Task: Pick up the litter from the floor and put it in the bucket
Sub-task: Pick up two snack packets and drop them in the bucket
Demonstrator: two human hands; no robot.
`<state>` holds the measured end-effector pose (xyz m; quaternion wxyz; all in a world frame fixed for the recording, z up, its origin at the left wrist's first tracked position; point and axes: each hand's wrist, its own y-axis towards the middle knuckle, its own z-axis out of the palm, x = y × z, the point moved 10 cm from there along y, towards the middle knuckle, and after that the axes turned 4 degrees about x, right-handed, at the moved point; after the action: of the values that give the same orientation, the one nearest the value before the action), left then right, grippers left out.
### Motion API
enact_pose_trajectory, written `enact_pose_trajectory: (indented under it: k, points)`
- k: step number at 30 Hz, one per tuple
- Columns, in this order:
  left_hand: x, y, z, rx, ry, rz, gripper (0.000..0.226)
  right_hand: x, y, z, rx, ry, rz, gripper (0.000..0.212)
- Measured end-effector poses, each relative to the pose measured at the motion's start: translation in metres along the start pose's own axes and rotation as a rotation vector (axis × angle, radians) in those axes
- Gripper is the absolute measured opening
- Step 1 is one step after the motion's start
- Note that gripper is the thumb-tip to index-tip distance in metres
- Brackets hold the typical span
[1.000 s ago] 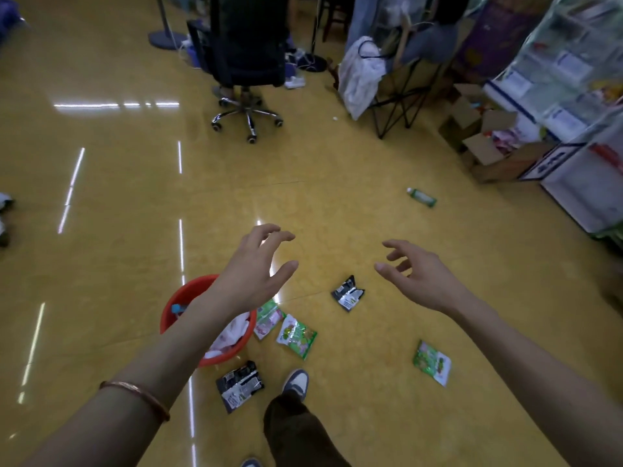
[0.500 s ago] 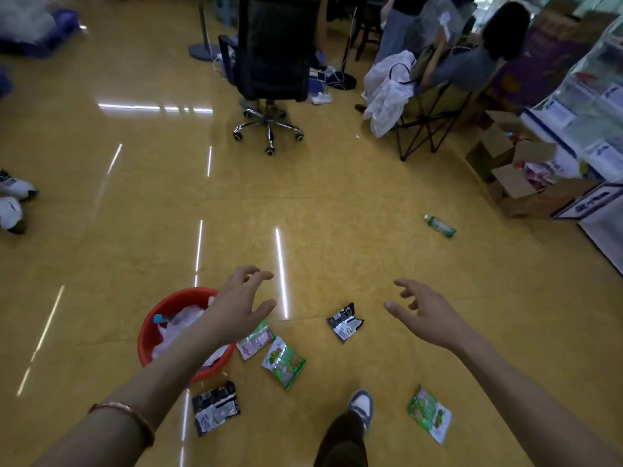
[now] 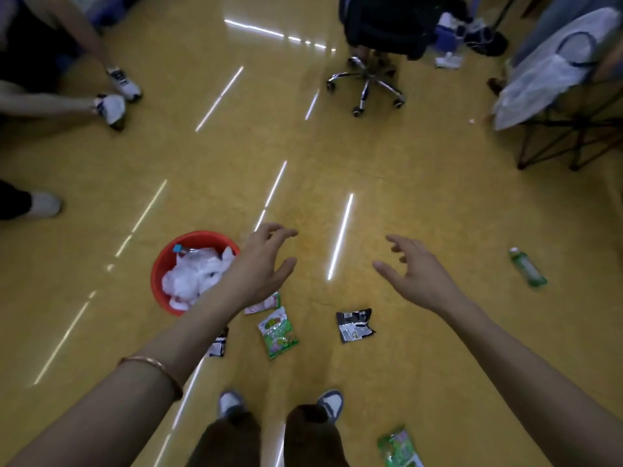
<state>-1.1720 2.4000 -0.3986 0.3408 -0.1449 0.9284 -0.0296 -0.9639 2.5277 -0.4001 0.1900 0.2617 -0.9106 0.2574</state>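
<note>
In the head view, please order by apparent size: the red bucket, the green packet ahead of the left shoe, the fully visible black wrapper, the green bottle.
1. red bucket
2. green packet
3. black wrapper and green bottle: about alike, so unranked; the bottle lies farther off.

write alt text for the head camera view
The left hand and right hand, both empty, reach out over a yellow floor littered with a green wrapper, a black wrapper and a green bottle. A red bucket holding white plastic stands left of them.
</note>
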Motion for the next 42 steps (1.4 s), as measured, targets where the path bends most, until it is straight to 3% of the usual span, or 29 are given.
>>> enact_pose_trajectory:
  k: [8, 17, 25, 30, 38, 42]
  points:
    - [0.038, 0.069, 0.031, 0.041, 0.112, 0.040, 0.045, -0.012, 0.072, 0.048, 0.052, -0.018, -0.021, 0.062]
    - [0.167, 0.105, 0.241, 0.429, 0.258, 0.051, 0.051, -0.124, 0.165, 0.232, 0.180, -0.144, -0.016, 0.060]
    - [0.298, 0.138, 0.409, 0.463, 0.245, 0.090, 0.070, -0.223, 0.252, 0.403, 0.189, -0.179, -0.100, 0.062]
    - [0.362, 0.154, 0.495, 0.488, 0.382, 0.139, 0.076, -0.287, 0.289, 0.489, 0.237, -0.260, -0.112, 0.065]
    - [0.407, 0.179, 0.574, 0.452, 0.597, 0.282, 0.079, -0.354, 0.331, 0.542, 0.237, -0.364, -0.085, 0.066]
    - [0.444, 0.165, 0.599, 0.541, 0.662, 0.071, 0.081, -0.368, 0.325, 0.549, 0.302, -0.438, -0.040, 0.071]
